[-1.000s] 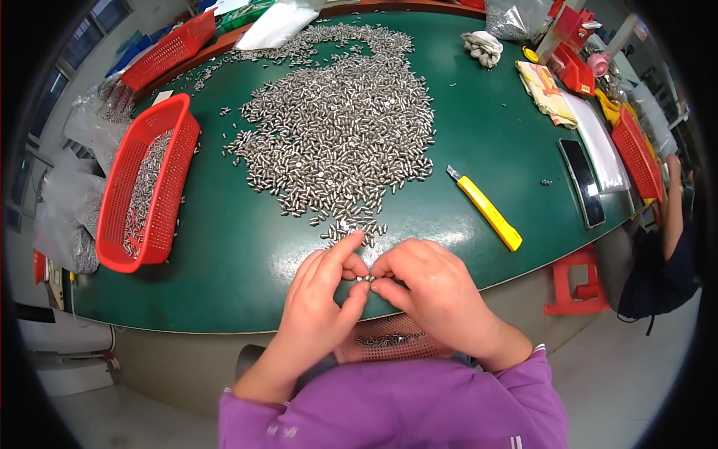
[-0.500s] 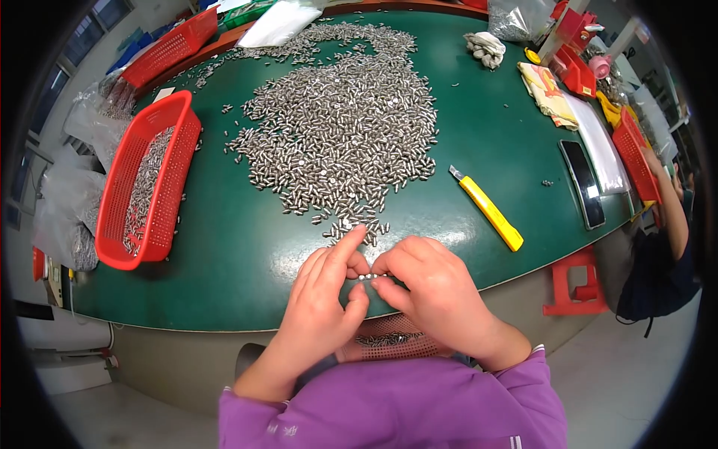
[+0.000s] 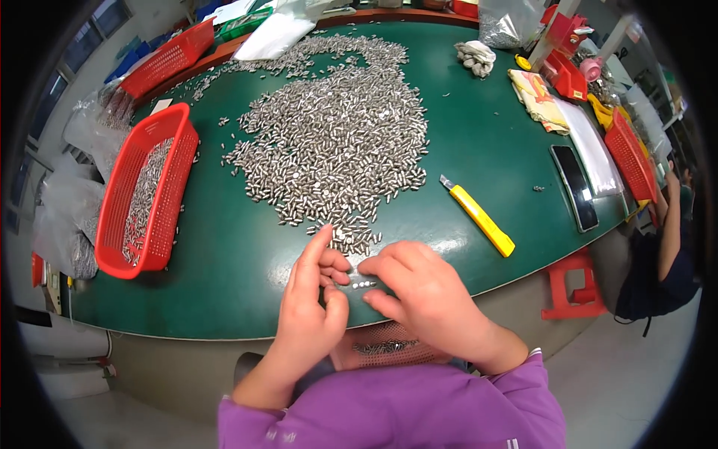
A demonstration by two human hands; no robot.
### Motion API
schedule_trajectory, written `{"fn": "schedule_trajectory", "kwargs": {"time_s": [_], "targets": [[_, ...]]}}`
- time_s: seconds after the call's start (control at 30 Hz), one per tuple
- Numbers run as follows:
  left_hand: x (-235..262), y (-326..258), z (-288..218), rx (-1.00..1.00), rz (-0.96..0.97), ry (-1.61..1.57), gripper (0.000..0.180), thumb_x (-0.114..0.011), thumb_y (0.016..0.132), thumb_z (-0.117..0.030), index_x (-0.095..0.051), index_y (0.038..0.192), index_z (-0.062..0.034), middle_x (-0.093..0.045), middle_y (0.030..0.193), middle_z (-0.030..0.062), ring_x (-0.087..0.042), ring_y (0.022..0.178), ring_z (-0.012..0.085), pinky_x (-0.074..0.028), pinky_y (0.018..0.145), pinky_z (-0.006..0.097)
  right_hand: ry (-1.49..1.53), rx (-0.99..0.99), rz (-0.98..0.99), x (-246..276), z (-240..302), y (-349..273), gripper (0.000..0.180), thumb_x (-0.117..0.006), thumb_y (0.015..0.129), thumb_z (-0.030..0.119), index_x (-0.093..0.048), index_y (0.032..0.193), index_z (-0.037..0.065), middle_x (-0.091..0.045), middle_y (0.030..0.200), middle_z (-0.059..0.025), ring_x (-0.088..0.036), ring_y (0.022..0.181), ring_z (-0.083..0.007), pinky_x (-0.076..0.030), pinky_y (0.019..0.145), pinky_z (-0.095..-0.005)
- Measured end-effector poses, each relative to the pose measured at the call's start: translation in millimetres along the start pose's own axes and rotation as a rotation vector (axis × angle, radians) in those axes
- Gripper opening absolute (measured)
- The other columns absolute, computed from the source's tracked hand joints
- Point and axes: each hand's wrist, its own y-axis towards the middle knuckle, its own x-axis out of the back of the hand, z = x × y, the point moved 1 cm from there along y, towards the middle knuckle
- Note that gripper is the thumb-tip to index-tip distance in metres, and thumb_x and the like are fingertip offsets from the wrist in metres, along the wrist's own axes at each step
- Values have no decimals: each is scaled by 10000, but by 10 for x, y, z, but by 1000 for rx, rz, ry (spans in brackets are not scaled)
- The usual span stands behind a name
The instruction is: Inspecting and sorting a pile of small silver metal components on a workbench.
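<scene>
A short row of small silvery metal pins (image 3: 364, 284) lies on the green table near its front edge, between my hands. My left hand (image 3: 310, 295) is just left of the row, its index finger stretched toward the pile and its other fingers bent; nothing shows in its grasp. To the right, my right hand (image 3: 426, 292) has thumb and index finger parted beside the row, holding nothing visible. Just beyond the fingertips, a large heap of similar bullet-shaped metal pins (image 3: 336, 135) spreads across the table.
At left stands a red perforated basket (image 3: 168, 217) partly filled with pins. A yellow utility knife (image 3: 482, 221), blade out, lies right of the heap. Farther right are a phone (image 3: 574, 187) and a folded cloth (image 3: 540, 101). Another person's arm (image 3: 668, 224) shows at far right.
Both hands have drawn apart from the row of pins, which was between their fingertips before. The right thumb and index finger have parted. The whole view has shifted slightly.
</scene>
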Motion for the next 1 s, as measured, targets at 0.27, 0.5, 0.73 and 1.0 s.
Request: {"fn": "schedule_trajectory", "kwargs": {"time_s": [0.27, 0.5, 0.73, 1.0], "targets": [[-1, -24, 88, -48, -63, -26, 759, -454, 796, 149, -368, 1533, -7, -583, 1058, 92, -571, 866, 132, -498, 789, 269, 11, 44, 69, -158, -62, -28, 182, -730, 863, 117, -663, 1026, 68, -603, 966, -101, -611, 898, -314, -515, 784, -426], [-29, -33, 140, -49, -98, 9, 762, -463, 787, 154, -379, 1527, -8, -597, 1055, 100, -587, 847, 136, -502, 764, 264, -14, 99, 109, -65, -66, -288, 153, -715, 875, 116, -641, 997, 63, -594, 950, -95, -610, 875, -298, -518, 761, -412], [-28, -27, 199, -85, -104, 12, 727, -483, 800, 148, -404, 1508, 0, -606, 1054, 99, -579, 845, 136, -501, 769, 259, 114, 178, 174, 143, 93, -580, 195, -704, 882, 170, -629, 1024, 59, -596, 987, -99, -612, 956, -306, -517, 817, -410], [-54, -21, 159, -96, -107, 36, 622, -579, 877, 98, -449, 1477, -4, -611, 1070, 83, -579, 876, 124, -509, 790, 266, 233, 183, 114, -54, 74, -735, 176, -695, 928, 209, -655, 1024, 67, -616, 969, -75, -628, 938, -280, -533, 810, -396]]}}
